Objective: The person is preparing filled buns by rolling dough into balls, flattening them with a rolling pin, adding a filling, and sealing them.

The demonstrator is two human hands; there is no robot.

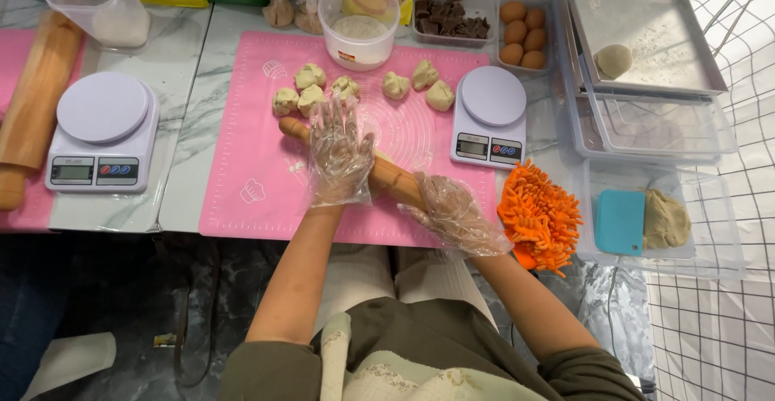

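Both my hands wear clear plastic gloves and press on a wooden rolling pin that lies slantwise on the pink silicone mat. My left hand lies flat, fingers spread, over the pin's upper part. My right hand rests on the pin's lower end near the mat's front right corner. Whatever lies under the pin is hidden. Several pale dough lumps sit just beyond my left hand, and more dough pieces lie further right on the mat.
A white scale stands right of the mat, another scale left. Orange chenille mitt, tubs with a teal scraper and dough, metal tray with a dough ball, eggs, chocolate, flour tub, and a second rolling pin surround.
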